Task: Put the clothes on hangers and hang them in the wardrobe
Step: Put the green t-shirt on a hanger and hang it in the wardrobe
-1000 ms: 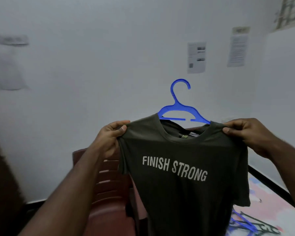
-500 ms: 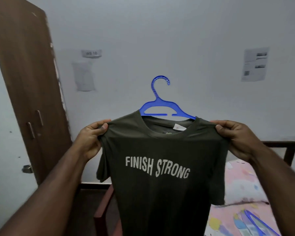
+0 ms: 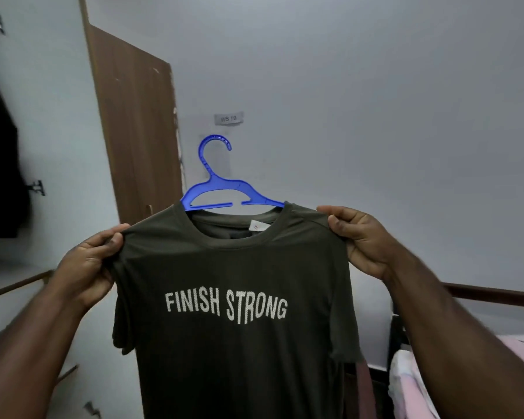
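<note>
A dark olive t-shirt [image 3: 230, 267] printed "FINISH STRONG" hangs on a blue plastic hanger [image 3: 215, 182], whose hook and upper arms stick out above the collar. My left hand [image 3: 88, 261] pinches the shirt's left shoulder and my right hand [image 3: 357, 237] pinches its right shoulder, holding it up in front of me. The hanger's ends are hidden inside the shirt. A brown wardrobe door [image 3: 136, 131] stands open at the upper left.
A dark garment [image 3: 0, 164] hangs at the far left inside the white wardrobe. A bed with a pink sheet [image 3: 515, 364] and dark frame lies at the lower right. The plain wall behind carries a small label [image 3: 228, 118].
My view has swung left: the wardrobe door and its inside have come further into view, and the bed has slid to the right edge. Both hands keep the same hold on the shirt.
</note>
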{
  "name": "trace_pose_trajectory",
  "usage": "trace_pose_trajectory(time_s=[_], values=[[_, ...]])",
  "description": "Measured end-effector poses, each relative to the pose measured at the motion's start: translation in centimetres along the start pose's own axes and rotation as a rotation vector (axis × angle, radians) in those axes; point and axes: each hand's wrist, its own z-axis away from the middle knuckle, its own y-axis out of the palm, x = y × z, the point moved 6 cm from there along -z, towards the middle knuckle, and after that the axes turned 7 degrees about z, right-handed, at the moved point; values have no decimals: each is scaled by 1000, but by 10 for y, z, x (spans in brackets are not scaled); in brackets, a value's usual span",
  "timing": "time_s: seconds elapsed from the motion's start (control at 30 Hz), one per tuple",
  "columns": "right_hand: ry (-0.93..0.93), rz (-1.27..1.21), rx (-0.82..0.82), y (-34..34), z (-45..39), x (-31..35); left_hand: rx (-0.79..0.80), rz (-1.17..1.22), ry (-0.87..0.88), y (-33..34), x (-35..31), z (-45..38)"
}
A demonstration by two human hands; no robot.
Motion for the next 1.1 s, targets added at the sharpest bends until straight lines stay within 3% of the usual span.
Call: trace_pose_trajectory(time_s=[0.43, 1.1], values=[[57, -58, 275, 133, -54, -41, -232, -47, 110, -101, -93, 63], [30, -165, 313, 373, -112, -110, -479, -55, 283, -297, -221, 62]])
